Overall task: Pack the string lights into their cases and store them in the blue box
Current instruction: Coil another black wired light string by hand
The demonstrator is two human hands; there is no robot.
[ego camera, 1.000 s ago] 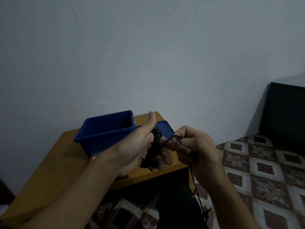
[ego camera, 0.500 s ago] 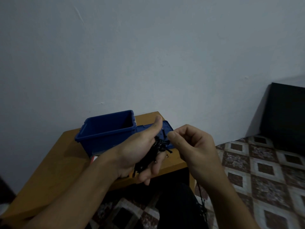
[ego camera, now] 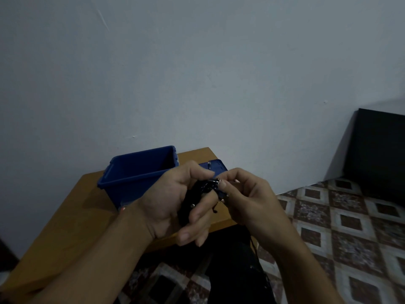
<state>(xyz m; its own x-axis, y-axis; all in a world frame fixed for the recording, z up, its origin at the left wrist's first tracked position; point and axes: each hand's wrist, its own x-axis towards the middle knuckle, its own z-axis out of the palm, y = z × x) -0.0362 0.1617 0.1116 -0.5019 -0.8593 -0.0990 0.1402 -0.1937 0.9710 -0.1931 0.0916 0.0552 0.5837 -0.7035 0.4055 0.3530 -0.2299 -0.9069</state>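
Dim room, person seated at a small wooden table [ego camera: 65, 227] in the lower left of the frame.

Left hand [ego camera: 173, 200], centre frame, grasps a black bundle of string lights [ego camera: 192, 199]. The thumb is laid over the top and the fingers are curled round from below. Small metallic glints show in the bundle.

Right hand [ego camera: 252, 200], just right of centre, meets the left at the top of the bundle. Thumb and forefinger pinch a bit of the wire there, and the other fingers are curled in.

A thin loose strand [ego camera: 254, 246] hangs below the right wrist towards the bottom edge and is lost against dark clothing.

Blue box [ego camera: 135, 172] stands open on the table just behind the left hand, upper left of the hands. Its inside is in shadow and I cannot tell the contents.

A flat blue piece [ego camera: 215, 166] lies on the table beside the box and is partly hidden by the hands.

Plain pale wall [ego camera: 197, 73] fills the upper frame. Patterned tile floor [ego camera: 350, 227] at lower right, dark panel [ego camera: 381, 150] at the right edge.
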